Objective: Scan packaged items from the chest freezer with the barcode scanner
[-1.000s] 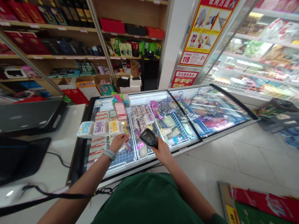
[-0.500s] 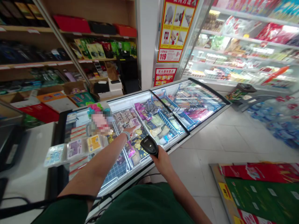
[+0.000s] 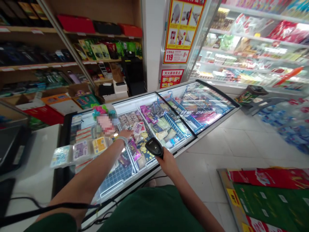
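**One grips, one reaches**

The right hand (image 3: 169,163) closes its fingers around a black handheld barcode scanner (image 3: 154,147), held over the glass near the front edge of a long glass-topped chest freezer (image 3: 135,97). The left hand (image 3: 125,133), wearing a grey wristband (image 3: 123,140), stretches open-fingered toward colourful packets (image 3: 138,129), near a row of plastic-wrapped packs (image 3: 80,150).
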The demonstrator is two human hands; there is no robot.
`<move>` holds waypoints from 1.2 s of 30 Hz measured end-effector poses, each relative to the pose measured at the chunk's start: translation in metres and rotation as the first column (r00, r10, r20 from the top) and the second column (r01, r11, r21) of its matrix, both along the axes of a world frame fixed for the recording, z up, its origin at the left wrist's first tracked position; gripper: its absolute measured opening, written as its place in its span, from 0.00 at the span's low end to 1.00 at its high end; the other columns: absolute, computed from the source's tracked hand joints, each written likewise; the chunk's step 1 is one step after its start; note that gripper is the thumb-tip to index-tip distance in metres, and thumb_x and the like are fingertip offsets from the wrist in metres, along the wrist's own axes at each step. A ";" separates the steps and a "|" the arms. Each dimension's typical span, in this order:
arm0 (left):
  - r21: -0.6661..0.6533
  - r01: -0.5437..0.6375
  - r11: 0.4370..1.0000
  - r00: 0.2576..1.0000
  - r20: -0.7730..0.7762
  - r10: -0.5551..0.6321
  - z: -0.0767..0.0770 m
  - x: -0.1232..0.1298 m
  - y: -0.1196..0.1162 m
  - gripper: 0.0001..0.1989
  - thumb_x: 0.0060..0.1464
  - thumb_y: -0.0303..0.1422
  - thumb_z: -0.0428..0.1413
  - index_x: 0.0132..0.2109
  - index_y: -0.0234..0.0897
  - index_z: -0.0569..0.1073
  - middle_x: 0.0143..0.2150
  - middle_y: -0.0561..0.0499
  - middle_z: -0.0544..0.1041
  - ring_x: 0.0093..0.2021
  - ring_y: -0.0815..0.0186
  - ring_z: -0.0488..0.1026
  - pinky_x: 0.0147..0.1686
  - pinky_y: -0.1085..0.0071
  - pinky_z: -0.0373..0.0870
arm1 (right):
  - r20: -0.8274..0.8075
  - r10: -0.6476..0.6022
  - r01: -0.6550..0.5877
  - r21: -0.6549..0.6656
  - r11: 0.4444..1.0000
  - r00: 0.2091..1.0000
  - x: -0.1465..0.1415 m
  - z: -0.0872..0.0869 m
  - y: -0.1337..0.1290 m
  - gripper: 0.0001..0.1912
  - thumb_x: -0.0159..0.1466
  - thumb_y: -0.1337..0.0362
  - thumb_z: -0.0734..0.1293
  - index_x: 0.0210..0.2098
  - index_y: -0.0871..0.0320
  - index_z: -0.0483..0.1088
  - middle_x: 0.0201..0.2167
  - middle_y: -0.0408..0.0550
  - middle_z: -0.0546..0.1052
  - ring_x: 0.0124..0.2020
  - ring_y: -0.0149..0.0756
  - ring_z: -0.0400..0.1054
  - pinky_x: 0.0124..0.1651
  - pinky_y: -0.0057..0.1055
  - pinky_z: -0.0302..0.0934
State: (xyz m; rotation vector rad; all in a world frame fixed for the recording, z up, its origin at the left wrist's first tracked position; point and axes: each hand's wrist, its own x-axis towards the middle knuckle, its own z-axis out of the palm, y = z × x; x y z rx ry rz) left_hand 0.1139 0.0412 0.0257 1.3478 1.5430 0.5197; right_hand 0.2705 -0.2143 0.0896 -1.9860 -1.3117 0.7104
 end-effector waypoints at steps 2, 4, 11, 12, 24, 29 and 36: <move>0.072 0.047 0.996 0.994 -0.102 -0.039 0.010 -0.019 0.002 0.15 0.59 0.39 0.57 0.49 0.35 0.73 0.49 0.46 0.76 0.47 0.62 0.74 0.47 0.58 0.72 | 0.020 0.019 -0.019 0.000 1.000 1.000 -0.001 0.001 0.005 0.10 0.60 0.69 0.68 0.41 0.58 0.66 0.38 0.51 0.76 0.41 0.43 0.71 0.43 0.34 0.62; 0.155 0.091 0.984 0.980 -0.190 -0.061 0.022 -0.039 -0.001 0.10 0.56 0.37 0.60 0.40 0.35 0.76 0.42 0.47 0.78 0.46 0.60 0.74 0.48 0.60 0.70 | 0.034 0.048 -0.048 0.005 0.999 0.998 -0.003 0.003 0.009 0.10 0.60 0.68 0.68 0.41 0.58 0.67 0.38 0.50 0.76 0.40 0.42 0.71 0.42 0.34 0.62; 0.360 0.160 0.919 0.950 -0.309 -0.044 0.054 -0.093 -0.035 0.10 0.48 0.39 0.59 0.34 0.38 0.78 0.34 0.46 0.81 0.38 0.57 0.76 0.40 0.68 0.67 | 0.067 0.169 -0.171 0.028 0.985 0.983 -0.015 0.010 0.027 0.11 0.60 0.68 0.68 0.42 0.59 0.66 0.39 0.52 0.76 0.41 0.42 0.71 0.43 0.34 0.60; 0.371 0.156 0.916 0.948 -0.316 -0.034 0.057 -0.099 -0.039 0.11 0.48 0.39 0.58 0.35 0.38 0.78 0.34 0.47 0.81 0.38 0.58 0.76 0.39 0.68 0.67 | 0.070 0.189 -0.191 0.031 0.981 0.979 -0.017 0.011 0.029 0.11 0.60 0.68 0.68 0.42 0.59 0.67 0.39 0.52 0.76 0.41 0.42 0.71 0.43 0.34 0.60; 0.431 0.082 0.899 0.957 -0.286 0.049 0.069 -0.133 -0.055 0.15 0.48 0.41 0.57 0.39 0.36 0.77 0.37 0.46 0.82 0.37 0.60 0.76 0.37 0.70 0.67 | 0.079 0.282 -0.285 0.035 0.958 0.956 -0.034 0.022 0.039 0.11 0.61 0.68 0.68 0.44 0.60 0.67 0.40 0.54 0.76 0.43 0.44 0.71 0.43 0.34 0.60; 0.440 0.083 0.894 0.958 -0.284 0.051 0.068 -0.132 -0.057 0.15 0.47 0.42 0.58 0.37 0.36 0.78 0.35 0.47 0.81 0.36 0.60 0.76 0.36 0.70 0.66 | 0.083 0.281 -0.284 0.037 0.958 0.956 -0.031 0.019 0.037 0.12 0.61 0.68 0.67 0.45 0.61 0.66 0.41 0.55 0.76 0.43 0.45 0.72 0.44 0.34 0.60; 0.432 0.048 0.900 0.967 -0.245 0.066 0.070 -0.131 -0.058 0.12 0.45 0.41 0.60 0.33 0.37 0.78 0.30 0.49 0.80 0.34 0.60 0.74 0.35 0.69 0.64 | 0.103 0.268 -0.271 0.018 0.962 0.958 -0.030 0.016 0.035 0.12 0.62 0.67 0.67 0.45 0.61 0.65 0.40 0.55 0.76 0.43 0.45 0.72 0.43 0.34 0.60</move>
